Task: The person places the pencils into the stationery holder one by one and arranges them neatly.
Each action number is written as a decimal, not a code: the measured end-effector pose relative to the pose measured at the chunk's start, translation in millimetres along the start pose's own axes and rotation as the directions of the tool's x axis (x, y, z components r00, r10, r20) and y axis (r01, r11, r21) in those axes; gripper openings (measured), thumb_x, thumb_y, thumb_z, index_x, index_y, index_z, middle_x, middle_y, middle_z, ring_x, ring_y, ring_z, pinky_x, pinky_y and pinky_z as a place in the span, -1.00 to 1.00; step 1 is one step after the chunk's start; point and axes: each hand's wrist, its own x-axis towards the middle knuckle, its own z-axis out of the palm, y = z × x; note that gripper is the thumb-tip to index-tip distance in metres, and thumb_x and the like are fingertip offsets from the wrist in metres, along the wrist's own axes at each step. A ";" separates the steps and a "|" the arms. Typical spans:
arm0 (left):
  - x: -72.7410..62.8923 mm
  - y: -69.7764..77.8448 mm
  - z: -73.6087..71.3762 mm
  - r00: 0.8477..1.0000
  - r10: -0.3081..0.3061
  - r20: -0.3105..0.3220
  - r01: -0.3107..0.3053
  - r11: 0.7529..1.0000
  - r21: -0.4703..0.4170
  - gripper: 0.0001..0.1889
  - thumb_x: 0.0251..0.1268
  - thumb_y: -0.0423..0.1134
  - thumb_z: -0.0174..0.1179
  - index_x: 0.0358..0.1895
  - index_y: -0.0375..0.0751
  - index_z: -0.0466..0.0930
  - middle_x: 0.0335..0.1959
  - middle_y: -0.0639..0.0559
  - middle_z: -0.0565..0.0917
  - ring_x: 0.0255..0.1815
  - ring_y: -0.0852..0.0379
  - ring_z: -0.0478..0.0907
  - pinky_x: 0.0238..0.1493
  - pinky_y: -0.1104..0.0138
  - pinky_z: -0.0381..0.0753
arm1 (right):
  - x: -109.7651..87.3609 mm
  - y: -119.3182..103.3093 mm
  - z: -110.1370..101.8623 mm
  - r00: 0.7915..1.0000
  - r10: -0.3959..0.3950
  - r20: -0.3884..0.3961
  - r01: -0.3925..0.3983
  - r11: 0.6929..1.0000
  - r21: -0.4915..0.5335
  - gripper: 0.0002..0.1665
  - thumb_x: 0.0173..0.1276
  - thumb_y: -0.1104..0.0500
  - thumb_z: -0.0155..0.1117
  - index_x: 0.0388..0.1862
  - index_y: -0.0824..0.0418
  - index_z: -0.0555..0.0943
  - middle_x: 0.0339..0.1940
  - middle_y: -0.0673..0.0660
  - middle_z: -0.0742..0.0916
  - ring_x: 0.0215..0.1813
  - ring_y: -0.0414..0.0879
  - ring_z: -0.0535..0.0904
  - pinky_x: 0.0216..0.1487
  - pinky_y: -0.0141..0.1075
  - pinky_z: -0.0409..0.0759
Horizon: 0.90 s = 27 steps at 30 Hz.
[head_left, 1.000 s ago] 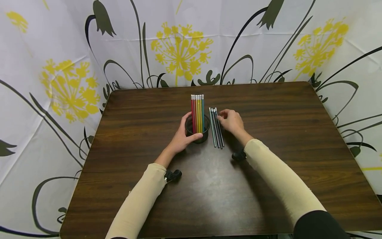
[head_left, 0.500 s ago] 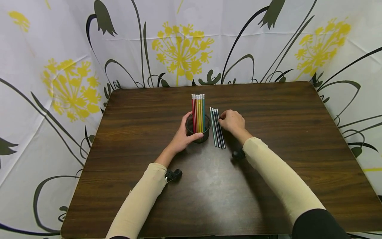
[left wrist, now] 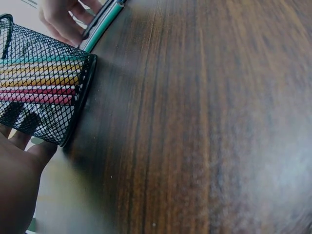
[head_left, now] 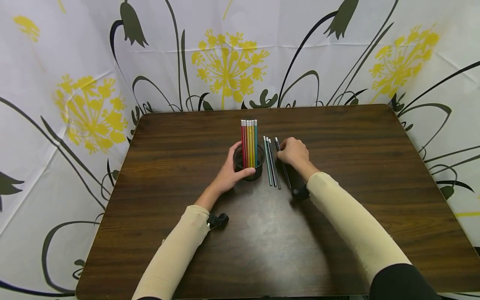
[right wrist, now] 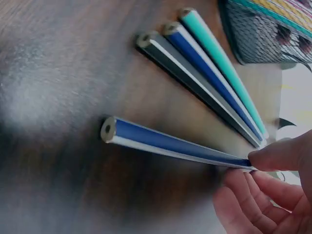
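My left hand grips a black mesh pencil cup, its thumb across the near side. Standing in the cup are several pencils in red, yellow and teal, eraser ends up. To the right of the cup, my right hand pinches a dark blue pencil near its eraser end, between thumb and fingers. Its unsharpened end points back toward me. Between the cup and this hand, a green pencil, another blue pencil and a black pencil lie side by side on the table.
The dark wood table stretches out on both sides of the hands. Behind its far edge hangs a white cloth printed with yellow and grey-green flowers. A small black wrist camera sits by the left sleeve.
My right hand has drawn the dark blue pencil slightly to the right, out of the row, leaving a gap beside the other pencils. The left hand and the cup stay put.
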 end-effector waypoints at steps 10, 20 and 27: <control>0.2 1.5 0.6 1.000 0.006 0.004 -0.006 1.000 0.017 -0.08 0.25 -0.31 0.31 0.54 -0.15 -0.14 0.45 -0.23 0.17 0.42 -0.13 0.16 0.40 -0.13 0.08 | -15.4 -12.7 -39.5 0.961 -0.044 -0.272 0.114 0.962 0.247 -0.71 0.30 0.11 0.22 -0.04 0.13 0.69 -0.26 0.06 0.76 -0.22 -0.01 0.62 -0.26 -0.09 0.47; 0.2 1.8 -0.6 1.000 0.006 0.006 -0.006 1.000 0.013 -0.08 0.26 -0.31 0.30 0.55 -0.14 -0.15 0.46 -0.23 0.16 0.43 -0.13 0.15 0.40 -0.13 0.08 | -49.2 -38.0 -78.8 0.818 -0.123 -0.562 0.446 0.753 0.484 -0.74 0.26 0.22 0.34 -0.06 0.25 0.69 -0.32 0.11 0.76 -0.43 -0.18 0.58 -0.39 -0.44 0.45; 0.3 -0.2 -0.2 1.000 0.007 0.001 -0.007 1.000 0.008 -0.08 0.26 -0.31 0.31 0.54 -0.13 -0.14 0.45 -0.23 0.17 0.42 -0.13 0.16 0.40 -0.12 0.09 | -68.2 -57.4 -73.7 0.748 -0.202 -0.632 0.603 0.603 0.522 -0.71 0.25 0.29 0.40 -0.04 0.32 0.66 -0.29 0.21 0.74 -0.42 -0.18 0.61 -0.39 -0.45 0.50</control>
